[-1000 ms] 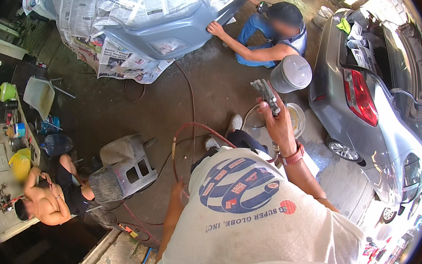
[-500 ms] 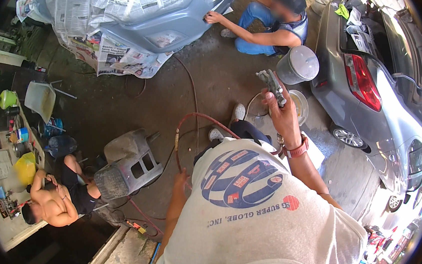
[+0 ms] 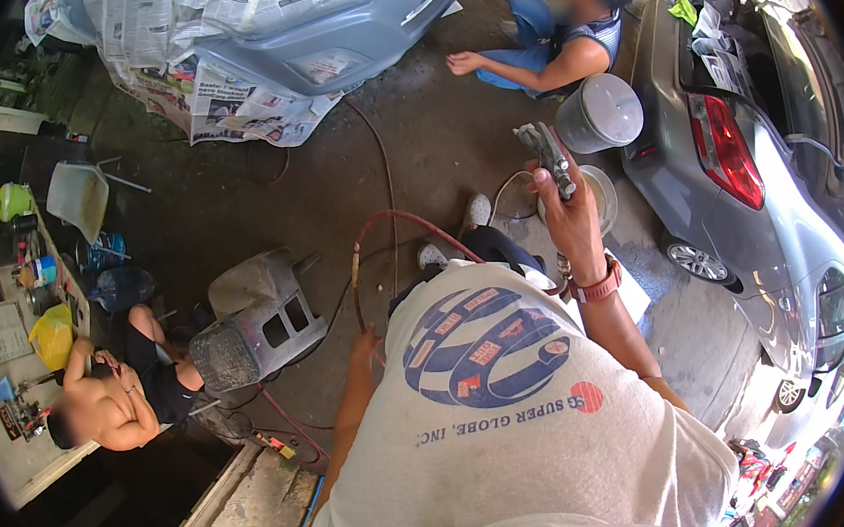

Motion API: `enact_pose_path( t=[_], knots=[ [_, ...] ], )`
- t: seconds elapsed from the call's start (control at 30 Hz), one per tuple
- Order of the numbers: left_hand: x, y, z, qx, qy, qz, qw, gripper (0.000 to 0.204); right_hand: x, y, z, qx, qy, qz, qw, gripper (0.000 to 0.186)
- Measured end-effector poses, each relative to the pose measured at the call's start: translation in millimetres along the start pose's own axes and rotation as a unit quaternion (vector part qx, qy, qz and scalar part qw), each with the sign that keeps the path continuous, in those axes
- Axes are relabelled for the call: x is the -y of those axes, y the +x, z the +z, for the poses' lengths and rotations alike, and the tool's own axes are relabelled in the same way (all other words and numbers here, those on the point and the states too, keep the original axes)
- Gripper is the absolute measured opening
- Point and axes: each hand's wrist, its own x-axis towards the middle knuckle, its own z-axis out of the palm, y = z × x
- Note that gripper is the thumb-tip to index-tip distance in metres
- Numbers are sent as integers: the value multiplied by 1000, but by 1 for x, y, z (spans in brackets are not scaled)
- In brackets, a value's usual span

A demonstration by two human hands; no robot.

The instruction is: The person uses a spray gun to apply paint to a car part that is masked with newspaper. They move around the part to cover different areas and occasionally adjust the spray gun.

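Note:
My right hand (image 3: pixel 571 220), with a red watch on its wrist, is raised in front of me, closed round a grey metal spray gun (image 3: pixel 545 157). The gun points away from me, toward the far side. At my left side, my left hand (image 3: pixel 365 346) is closed round a reddish air hose (image 3: pixel 378 219) that arcs across in front of my body; its fingers are partly hidden. Farther ahead lies a grey car bumper (image 3: pixel 323 46), with newspaper sheets (image 3: pixel 210 21) masking what is around it.
A co-worker (image 3: pixel 573 39) squats at the bumper's right end. Beside them are a lidded grey bucket (image 3: pixel 602 112) and a silver car (image 3: pixel 735 166). On the left, a grey plastic chair (image 3: pixel 256 318) stands near a seated person (image 3: pixel 117 391). Another hose (image 3: pixel 385 156) trails over the floor.
The co-worker's nearer hand has come off the bumper's edge and drawn back. My right hand still holds up the spray gun, and my left hand stays on the hose.

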Motion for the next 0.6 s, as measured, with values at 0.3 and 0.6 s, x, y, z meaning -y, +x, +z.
enact_pose_path(
  t=[0.3,0.6],
  knots=[
    [-22,-13,2,-25,84,-12,996,84,-12,5,4,-22,-12,-51,998,64],
    [-16,-13,-9,-10,93,25,995,84,-1,7,-2,-28,13,-33,999,64]
  ],
)
